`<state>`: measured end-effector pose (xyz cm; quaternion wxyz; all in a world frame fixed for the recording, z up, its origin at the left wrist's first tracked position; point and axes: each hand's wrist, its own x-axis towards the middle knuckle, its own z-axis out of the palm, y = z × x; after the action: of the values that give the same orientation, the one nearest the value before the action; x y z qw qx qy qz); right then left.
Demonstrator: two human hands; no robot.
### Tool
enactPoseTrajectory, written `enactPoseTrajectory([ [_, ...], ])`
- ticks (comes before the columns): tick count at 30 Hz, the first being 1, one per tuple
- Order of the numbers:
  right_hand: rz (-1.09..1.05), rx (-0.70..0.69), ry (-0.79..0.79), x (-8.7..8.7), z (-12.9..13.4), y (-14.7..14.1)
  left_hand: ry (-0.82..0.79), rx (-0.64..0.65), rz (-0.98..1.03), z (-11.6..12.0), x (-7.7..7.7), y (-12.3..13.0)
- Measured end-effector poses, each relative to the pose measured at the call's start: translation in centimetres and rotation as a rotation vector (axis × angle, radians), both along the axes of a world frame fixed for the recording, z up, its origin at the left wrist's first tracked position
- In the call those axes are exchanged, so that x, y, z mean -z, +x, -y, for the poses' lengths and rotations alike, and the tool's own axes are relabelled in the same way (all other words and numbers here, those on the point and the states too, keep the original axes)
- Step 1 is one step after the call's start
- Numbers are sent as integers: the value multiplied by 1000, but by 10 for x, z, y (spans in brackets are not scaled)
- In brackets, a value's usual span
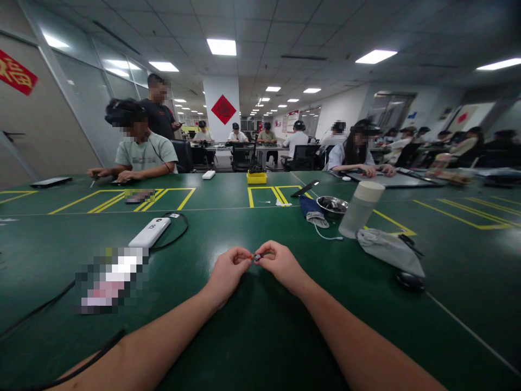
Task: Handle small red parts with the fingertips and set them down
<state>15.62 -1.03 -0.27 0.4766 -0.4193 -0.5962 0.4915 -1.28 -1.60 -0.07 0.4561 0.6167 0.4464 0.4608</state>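
Where the fingertips of both hands nearly meet, a small metallic part [257, 257] sits above the green table [244, 336], probably held there so each side can be worked finely. The right hand [280, 264] pinches it between thumb and forefinger, its grip almost closed; the left hand [230, 271] is curled to a similar pinch, fingertips together at the part's other side (whether they grip it too, one cannot tell). Beyond stand a frosted bottle [360, 210] and a metal bowl [331, 205]; a white power bank [150, 232] lies off left, perhaps set aside for elbow room.
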Motion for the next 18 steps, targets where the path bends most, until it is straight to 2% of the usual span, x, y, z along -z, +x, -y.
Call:
enactPoseTrajectory([
  [18, 58, -5, 9, -8, 6, -1, 21, 17, -42, 4, -3, 0],
])
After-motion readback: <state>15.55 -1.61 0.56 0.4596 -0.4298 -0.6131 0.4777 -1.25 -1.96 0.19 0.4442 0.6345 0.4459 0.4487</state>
